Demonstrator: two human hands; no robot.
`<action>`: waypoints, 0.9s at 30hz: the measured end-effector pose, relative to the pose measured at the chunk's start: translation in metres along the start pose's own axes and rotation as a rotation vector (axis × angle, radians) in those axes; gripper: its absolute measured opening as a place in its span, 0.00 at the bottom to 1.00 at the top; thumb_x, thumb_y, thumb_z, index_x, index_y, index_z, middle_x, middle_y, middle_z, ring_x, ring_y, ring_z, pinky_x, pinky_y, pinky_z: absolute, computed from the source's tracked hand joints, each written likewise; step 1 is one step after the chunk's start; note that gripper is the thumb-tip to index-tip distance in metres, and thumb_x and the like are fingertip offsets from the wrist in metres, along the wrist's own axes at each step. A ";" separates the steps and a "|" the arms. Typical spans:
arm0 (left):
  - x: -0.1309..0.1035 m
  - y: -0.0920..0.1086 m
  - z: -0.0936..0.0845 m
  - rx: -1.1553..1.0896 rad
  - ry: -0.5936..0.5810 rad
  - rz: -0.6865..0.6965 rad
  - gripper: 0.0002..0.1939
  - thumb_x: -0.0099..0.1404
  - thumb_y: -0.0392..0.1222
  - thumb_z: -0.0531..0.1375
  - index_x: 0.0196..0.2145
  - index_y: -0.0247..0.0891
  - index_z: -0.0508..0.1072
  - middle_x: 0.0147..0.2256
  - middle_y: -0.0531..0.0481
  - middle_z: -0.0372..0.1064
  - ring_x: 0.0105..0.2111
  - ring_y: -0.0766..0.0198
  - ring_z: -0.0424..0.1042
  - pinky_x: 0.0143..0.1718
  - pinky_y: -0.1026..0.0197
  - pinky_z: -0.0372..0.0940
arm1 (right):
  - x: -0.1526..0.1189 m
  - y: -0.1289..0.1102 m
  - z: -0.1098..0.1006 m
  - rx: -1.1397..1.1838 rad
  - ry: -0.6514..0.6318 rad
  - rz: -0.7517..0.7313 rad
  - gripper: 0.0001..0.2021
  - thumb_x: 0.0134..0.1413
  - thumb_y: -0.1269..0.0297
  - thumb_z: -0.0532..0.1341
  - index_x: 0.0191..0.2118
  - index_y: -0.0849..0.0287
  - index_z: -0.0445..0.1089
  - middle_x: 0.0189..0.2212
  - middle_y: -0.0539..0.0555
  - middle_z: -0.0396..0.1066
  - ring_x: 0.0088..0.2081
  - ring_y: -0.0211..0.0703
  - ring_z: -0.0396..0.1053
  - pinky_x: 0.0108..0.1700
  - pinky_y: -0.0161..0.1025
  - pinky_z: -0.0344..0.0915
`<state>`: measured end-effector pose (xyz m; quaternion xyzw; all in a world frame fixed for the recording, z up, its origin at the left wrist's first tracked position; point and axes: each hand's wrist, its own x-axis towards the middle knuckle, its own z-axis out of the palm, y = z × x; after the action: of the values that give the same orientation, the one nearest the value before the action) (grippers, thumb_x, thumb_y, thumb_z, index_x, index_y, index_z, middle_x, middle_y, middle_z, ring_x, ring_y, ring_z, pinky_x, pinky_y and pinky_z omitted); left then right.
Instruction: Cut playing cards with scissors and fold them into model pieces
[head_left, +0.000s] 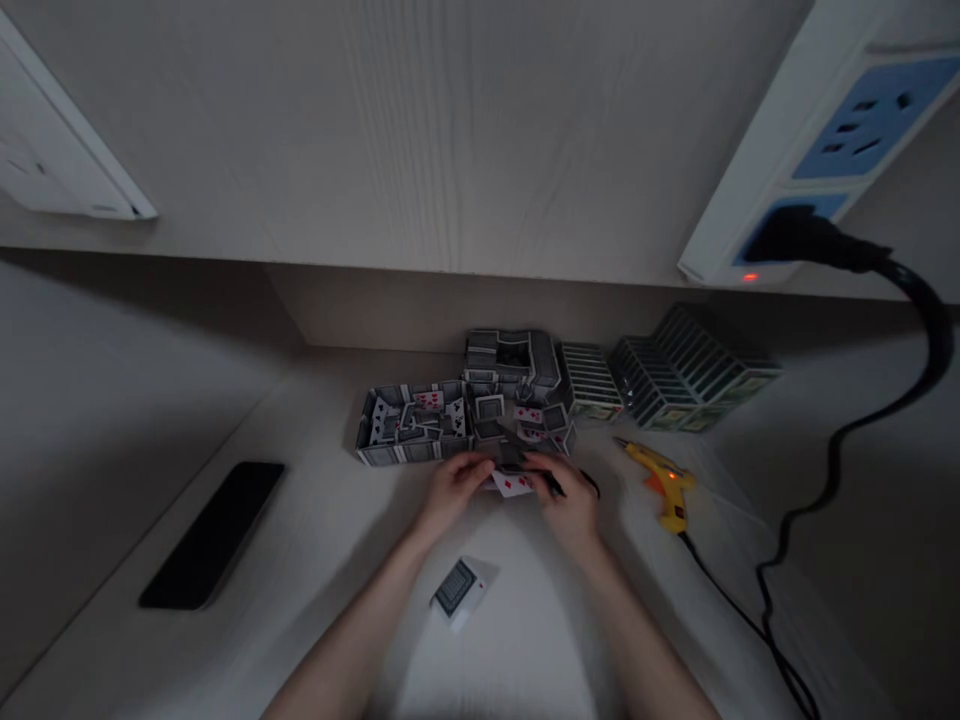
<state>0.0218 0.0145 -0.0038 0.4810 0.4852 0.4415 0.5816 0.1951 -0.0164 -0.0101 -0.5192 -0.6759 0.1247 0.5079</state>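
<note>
a playing card (512, 485) with red diamonds lies between the two hands, above the tabletop (517, 640), its left side in the fingertips of the left hand (451, 490) and its right side just beside the fingers of the right hand (568, 495). the left hand is closed in a pinch on the card, and the right hand is curled around the black-handled scissors (553, 483), whose dark blades point away from the person; whether the blades touch the card is too dim to tell

just beyond the hands are cut card pieces (490, 407), some grey-backed, some with red marks. to their left sits an open card box (414, 453) with more pieces inside, and behind them a hollow card block (544, 365). right of that stand a small ribbed stack (590, 375) and a larger stepped ribbed stack (697, 372)

a yellow glue gun (673, 490) lies right of the right hand, an orange light glowing on it. between the forearms rests a small patterned packet (457, 588), and well to the left a black phone (214, 535). at the upper right, a black plug (810, 238) sits in a power strip (840, 140) with a red light
</note>
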 end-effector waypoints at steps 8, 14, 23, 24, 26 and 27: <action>0.001 -0.006 0.002 -0.263 -0.023 -0.085 0.21 0.44 0.53 0.65 0.30 0.34 0.72 0.31 0.49 0.72 0.31 0.64 0.70 0.35 0.60 0.68 | 0.000 -0.005 0.005 -0.011 0.076 -0.019 0.09 0.47 0.71 0.58 0.36 0.54 0.71 0.35 0.54 0.71 0.39 0.45 0.69 0.42 0.42 0.66; 0.002 -0.010 0.003 -0.252 -0.022 -0.066 0.19 0.43 0.54 0.65 0.26 0.34 0.72 0.28 0.52 0.70 0.30 0.64 0.70 0.34 0.59 0.69 | 0.003 0.005 0.011 0.081 0.081 0.097 0.03 0.44 0.66 0.62 0.28 0.56 0.68 0.36 0.55 0.70 0.41 0.47 0.68 0.43 0.45 0.65; -0.006 0.008 0.001 -0.380 -0.083 -0.126 0.17 0.44 0.49 0.67 0.28 0.34 0.71 0.28 0.49 0.72 0.27 0.63 0.72 0.39 0.55 0.67 | 0.004 0.004 0.022 0.697 -0.227 0.677 0.16 0.42 0.55 0.63 0.36 0.57 0.66 0.26 0.51 0.72 0.24 0.44 0.71 0.27 0.42 0.69; -0.006 0.009 0.000 -0.391 -0.089 -0.129 0.17 0.44 0.48 0.67 0.28 0.33 0.72 0.28 0.48 0.72 0.28 0.63 0.72 0.39 0.55 0.67 | 0.005 0.002 0.021 0.720 -0.216 0.699 0.15 0.40 0.54 0.63 0.35 0.58 0.68 0.26 0.52 0.72 0.25 0.44 0.71 0.28 0.42 0.69; -0.006 0.010 -0.003 -0.396 -0.105 -0.130 0.16 0.45 0.46 0.67 0.28 0.33 0.73 0.30 0.46 0.73 0.31 0.61 0.72 0.39 0.55 0.67 | 0.006 0.002 0.020 0.740 -0.184 0.724 0.16 0.38 0.54 0.65 0.33 0.59 0.69 0.27 0.52 0.73 0.29 0.45 0.71 0.30 0.42 0.69; -0.005 0.010 -0.004 -0.381 -0.115 -0.131 0.15 0.45 0.46 0.66 0.29 0.32 0.73 0.31 0.46 0.73 0.33 0.60 0.72 0.39 0.56 0.66 | 0.006 0.003 0.019 0.739 -0.169 0.731 0.16 0.37 0.54 0.65 0.32 0.59 0.70 0.28 0.53 0.73 0.30 0.46 0.71 0.30 0.41 0.68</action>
<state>0.0168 0.0111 0.0067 0.3544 0.3892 0.4582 0.7162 0.1812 -0.0033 -0.0174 -0.4955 -0.4000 0.5654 0.5243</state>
